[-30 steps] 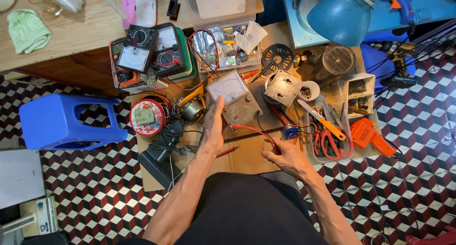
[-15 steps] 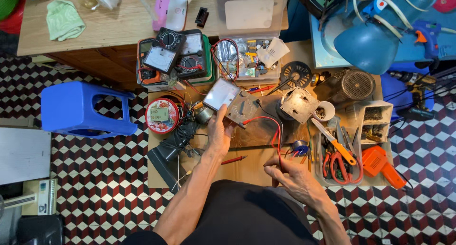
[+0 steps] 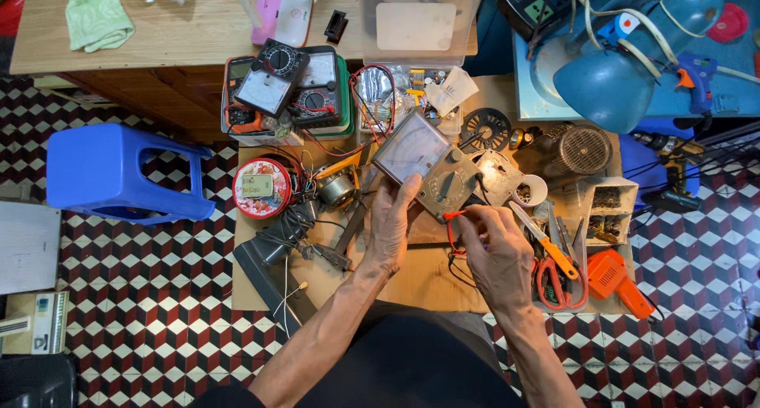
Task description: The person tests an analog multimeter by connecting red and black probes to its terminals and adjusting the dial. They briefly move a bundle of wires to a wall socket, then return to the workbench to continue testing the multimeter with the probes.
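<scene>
A grey analog multimeter [image 3: 427, 166] with a white dial face is lifted over the cardboard work surface [image 3: 427, 277]. My left hand [image 3: 392, 226] grips its lower left edge. At the meter's bottom edge my right hand [image 3: 495, 254] pinches a red probe lead [image 3: 453, 218], whose wire loops down beside my fingers.
Two more multimeters [image 3: 289, 79] lie on a box at the back. A round red tin [image 3: 261, 188], a small motor [image 3: 336, 188], scissors [image 3: 546, 254], an orange tool [image 3: 617, 277], a fan motor [image 3: 582, 148], a blue lamp [image 3: 625, 68] and a blue stool [image 3: 111, 174] surround the work area.
My left hand has lifted and steadied the meter. My right hand moved up from the loose red wire to the meter's bottom edge, holding the red probe.
</scene>
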`<action>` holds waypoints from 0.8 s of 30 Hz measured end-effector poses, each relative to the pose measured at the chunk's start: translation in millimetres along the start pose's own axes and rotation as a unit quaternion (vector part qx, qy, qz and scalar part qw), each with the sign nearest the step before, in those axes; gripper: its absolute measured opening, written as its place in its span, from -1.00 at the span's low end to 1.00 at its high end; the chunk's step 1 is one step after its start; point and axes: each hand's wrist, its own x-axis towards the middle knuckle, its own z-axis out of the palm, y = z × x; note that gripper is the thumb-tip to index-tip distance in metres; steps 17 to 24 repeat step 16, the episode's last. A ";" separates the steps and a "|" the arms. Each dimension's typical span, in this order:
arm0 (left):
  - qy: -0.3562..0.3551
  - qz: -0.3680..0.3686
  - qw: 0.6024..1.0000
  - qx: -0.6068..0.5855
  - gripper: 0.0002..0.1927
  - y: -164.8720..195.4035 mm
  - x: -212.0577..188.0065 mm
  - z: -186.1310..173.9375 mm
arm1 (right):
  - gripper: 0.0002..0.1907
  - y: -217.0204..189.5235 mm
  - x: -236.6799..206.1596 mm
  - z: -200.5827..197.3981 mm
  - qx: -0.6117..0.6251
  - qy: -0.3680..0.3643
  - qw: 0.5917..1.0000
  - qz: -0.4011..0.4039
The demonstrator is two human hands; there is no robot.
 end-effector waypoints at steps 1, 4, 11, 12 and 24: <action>0.008 0.000 1.000 0.003 -0.45 -4.0 -0.5 4.4 | -0.76 -0.4 2.9 -4.1 -0.003 0.002 0.999 -0.032; 0.022 0.005 0.999 0.029 -0.46 -10.8 -4.5 2.9 | -0.76 1.3 3.3 -4.8 -0.025 0.018 0.992 -0.126; 0.035 0.022 0.997 0.073 -0.51 -15.5 -7.9 11.0 | -0.82 13.7 -4.1 -1.5 -0.115 0.008 0.982 -0.146; 0.035 0.025 0.996 0.073 -0.52 -13.0 -8.3 14.6 | -0.82 13.0 -3.9 0.8 -0.123 0.010 0.982 -0.141; 0.018 0.027 0.997 0.077 -0.47 17.6 -47.4 19.8 | -0.70 1.3 -40.1 -28.0 -0.130 -0.126 0.973 0.144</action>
